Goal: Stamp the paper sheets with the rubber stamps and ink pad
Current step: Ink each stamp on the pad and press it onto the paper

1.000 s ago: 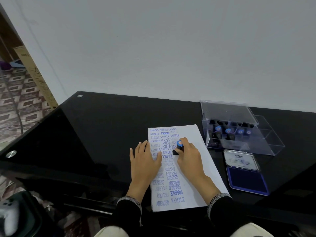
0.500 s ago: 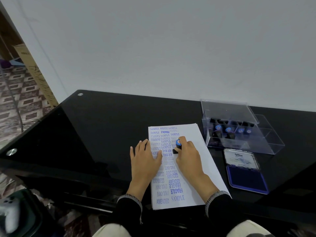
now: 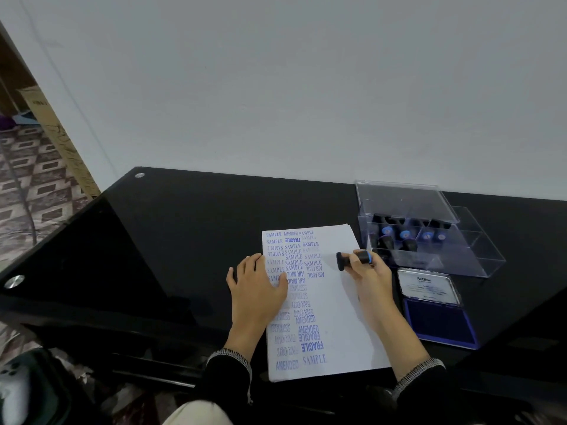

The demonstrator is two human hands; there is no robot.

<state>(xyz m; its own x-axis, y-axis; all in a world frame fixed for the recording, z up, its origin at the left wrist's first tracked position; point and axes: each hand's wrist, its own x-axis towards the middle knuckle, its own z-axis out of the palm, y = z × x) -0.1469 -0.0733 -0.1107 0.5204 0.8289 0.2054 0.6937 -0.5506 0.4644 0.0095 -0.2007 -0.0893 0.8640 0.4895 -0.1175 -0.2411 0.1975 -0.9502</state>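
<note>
A white paper sheet (image 3: 340,305) lies on the black glass table (image 3: 171,234), its left half covered with blue stamped words. My left hand (image 3: 257,286) rests flat on the sheet's left edge, fingers spread. My right hand (image 3: 369,276) holds a black rubber stamp with a blue cap (image 3: 352,259) lifted off the paper and tipped on its side, stamp face pointing left, over the sheet's right edge. An open blue ink pad (image 3: 438,322) lies just right of the sheet, lid folded back.
A clear plastic case (image 3: 478,256) with its lid raised stands at the back right and holds several more blue-capped stamps (image 3: 405,236). A white wall runs behind the table. The table's left edge drops to a patterned floor.
My right hand has lifted the stamp off the paper and moved it right, tilting it sideways. A fresh AIR MAIL print shows where it pressed. My left hand has stayed put.
</note>
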